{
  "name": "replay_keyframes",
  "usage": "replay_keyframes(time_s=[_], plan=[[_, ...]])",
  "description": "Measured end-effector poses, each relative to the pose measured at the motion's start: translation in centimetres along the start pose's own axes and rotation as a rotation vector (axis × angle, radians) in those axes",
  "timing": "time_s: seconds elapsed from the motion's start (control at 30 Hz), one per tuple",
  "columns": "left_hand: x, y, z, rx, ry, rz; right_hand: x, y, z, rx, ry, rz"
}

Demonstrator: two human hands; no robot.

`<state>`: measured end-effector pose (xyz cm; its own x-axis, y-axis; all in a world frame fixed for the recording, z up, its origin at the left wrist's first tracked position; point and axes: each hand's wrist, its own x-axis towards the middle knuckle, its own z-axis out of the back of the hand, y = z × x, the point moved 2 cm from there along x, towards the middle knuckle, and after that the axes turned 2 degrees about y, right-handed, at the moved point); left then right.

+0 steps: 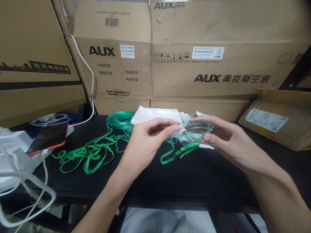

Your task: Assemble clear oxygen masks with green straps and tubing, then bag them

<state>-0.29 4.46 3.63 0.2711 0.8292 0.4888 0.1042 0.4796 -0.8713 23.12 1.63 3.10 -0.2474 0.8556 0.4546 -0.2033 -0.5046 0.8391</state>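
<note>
Between my hands is a clear, green-tinted oxygen mask point(193, 131), raised over the black table. My right hand point(224, 136) grips its right rim, thumb in front and fingers behind. My left hand point(155, 134) pinches at the mask's left edge, where a small metal strip shows by the fingertips. A green elastic strap point(170, 159) hangs in a loop below the mask. Behind my left hand lies a coil of green tubing point(119, 119), with another clear plastic piece point(127, 129) partly hidden by that hand. A tangle of green straps point(97, 152) lies to the left.
White packaging point(155, 115) lies behind my hands on the black table point(206, 181). A phone with an orange edge point(50, 137) is plugged in at left, beside white cables point(26, 181). Large cardboard boxes point(175, 77) wall off the back; a smaller taped box point(279, 113) sits at right.
</note>
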Motion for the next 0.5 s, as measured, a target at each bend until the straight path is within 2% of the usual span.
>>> replay_keyframes(time_s=[0.27,0.5], plan=[[-0.06,0.08,-0.04,0.101,0.062,0.04,0.04,0.41,-0.16,-0.033,0.041,0.007],[-0.18,0.35,0.16,0.125,0.04,0.05,0.07,0.65,-0.04,-0.107,0.035,0.008]])
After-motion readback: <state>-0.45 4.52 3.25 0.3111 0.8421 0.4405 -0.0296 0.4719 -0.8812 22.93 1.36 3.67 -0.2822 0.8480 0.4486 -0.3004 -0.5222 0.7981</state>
